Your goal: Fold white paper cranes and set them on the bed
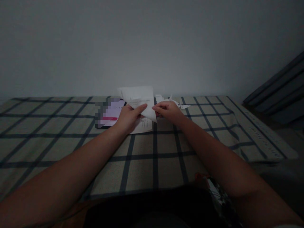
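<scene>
**A:** At the far middle of the beige, dark-checked tablecloth (142, 164), what are the fingers doing?

**B:** The left hand (129, 118) is pinching the white folded sheet of paper (140, 96) between thumb and forefinger. The right hand (167, 110) is closing tight on its lower corner, holding it raised.

**A:** Advice?

**B:** Probably keeping both pinches firm, edges matching. A lit dark phone (110, 114) is lying just left, small white paper figures (181, 104) just right.

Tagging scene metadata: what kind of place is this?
Likely a dim room at home, maybe a bedroom: a checked cloth covers the surface against a bare wall, a phone lies lit on it, and the left hand and right hand pinch a paper sheet beside folded paper figures.
</scene>
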Action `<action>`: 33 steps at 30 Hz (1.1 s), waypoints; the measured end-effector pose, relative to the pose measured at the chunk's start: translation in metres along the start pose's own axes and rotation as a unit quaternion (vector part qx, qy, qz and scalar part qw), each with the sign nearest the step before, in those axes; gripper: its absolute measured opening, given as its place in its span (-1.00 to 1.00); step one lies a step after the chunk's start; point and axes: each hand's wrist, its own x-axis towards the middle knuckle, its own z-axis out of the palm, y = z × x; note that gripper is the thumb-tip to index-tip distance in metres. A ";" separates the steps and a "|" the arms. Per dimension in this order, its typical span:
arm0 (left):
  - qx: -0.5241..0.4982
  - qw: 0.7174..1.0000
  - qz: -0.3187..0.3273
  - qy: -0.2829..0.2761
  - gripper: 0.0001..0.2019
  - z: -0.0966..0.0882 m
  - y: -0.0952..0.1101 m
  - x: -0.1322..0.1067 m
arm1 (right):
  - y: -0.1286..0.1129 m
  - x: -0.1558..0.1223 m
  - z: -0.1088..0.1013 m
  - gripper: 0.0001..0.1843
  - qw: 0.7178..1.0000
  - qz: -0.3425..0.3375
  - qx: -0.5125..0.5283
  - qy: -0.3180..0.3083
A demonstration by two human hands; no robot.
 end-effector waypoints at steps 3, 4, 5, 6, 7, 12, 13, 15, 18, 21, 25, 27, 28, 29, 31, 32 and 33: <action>0.004 1.000 0.002 -0.001 -0.60 0.000 0.000 0.000 | 0.001 0.000 0.000 -0.63 1.000 -0.001 0.008 -0.003; 0.006 1.000 0.003 -0.001 -0.60 0.000 0.000 0.000 | 0.002 0.000 0.000 -0.63 1.000 0.000 0.010 -0.004; 0.008 1.000 0.003 -0.002 -0.59 0.000 0.000 0.000 | 0.002 0.000 0.000 -0.64 1.000 0.003 0.011 -0.004; 0.009 1.000 0.004 -0.003 -0.59 -0.001 0.000 0.000 | 0.002 0.000 0.000 -0.64 1.000 0.005 0.012 -0.004; 0.011 1.000 0.005 -0.003 -0.59 -0.001 -0.001 0.000 | 0.003 0.001 0.000 -0.65 1.000 0.008 0.013 -0.004; 0.016 1.000 0.000 -0.003 -0.59 -0.003 -0.001 0.001 | 0.004 0.001 0.000 -0.65 0.999 0.020 0.029 -0.015; 0.019 1.000 0.000 -0.002 -0.59 -0.003 -0.001 0.001 | 0.005 0.001 -0.001 -0.65 0.999 0.022 0.029 -0.019; 0.026 1.000 0.004 0.004 -0.58 -0.003 -0.001 0.002 | 0.005 0.001 -0.001 -0.64 0.999 0.022 0.024 -0.022; 0.033 0.999 0.004 0.017 -0.58 -0.003 -0.002 0.002 | 0.006 0.001 -0.001 -0.63 1.000 0.018 0.012 -0.021; 0.028 0.999 0.002 0.015 -0.58 -0.003 -0.002 0.003 | 0.005 0.001 -0.001 -0.63 0.999 0.013 0.017 -0.025; 0.027 1.000 0.010 0.010 -0.60 -0.004 -0.002 0.003 | 0.002 0.000 -0.001 -0.66 0.999 0.018 0.026 -0.025; 0.035 0.999 0.009 0.011 -0.60 -0.005 -0.003 0.003 | -0.001 0.000 -0.001 -0.68 0.999 0.021 0.028 -0.024; 0.041 0.999 0.008 0.010 -0.60 -0.005 -0.003 0.004 | -0.001 -0.001 -0.002 -0.69 0.999 0.022 0.032 -0.026; 0.045 0.999 0.008 0.010 -0.59 -0.006 -0.004 0.004 | -0.002 -0.001 -0.002 -0.69 0.999 0.022 0.040 -0.027; 0.052 0.999 0.006 0.006 -0.58 -0.006 -0.004 0.003 | -0.002 0.000 -0.002 -0.68 0.998 0.023 0.062 -0.023; 0.053 0.999 0.005 0.002 -0.58 -0.006 -0.004 0.003 | -0.001 0.001 -0.002 -0.67 0.997 0.025 0.075 -0.017; 0.052 0.999 0.001 -0.003 -0.58 -0.006 -0.003 0.002 | 0.000 0.001 -0.001 -0.67 0.996 0.028 0.088 -0.007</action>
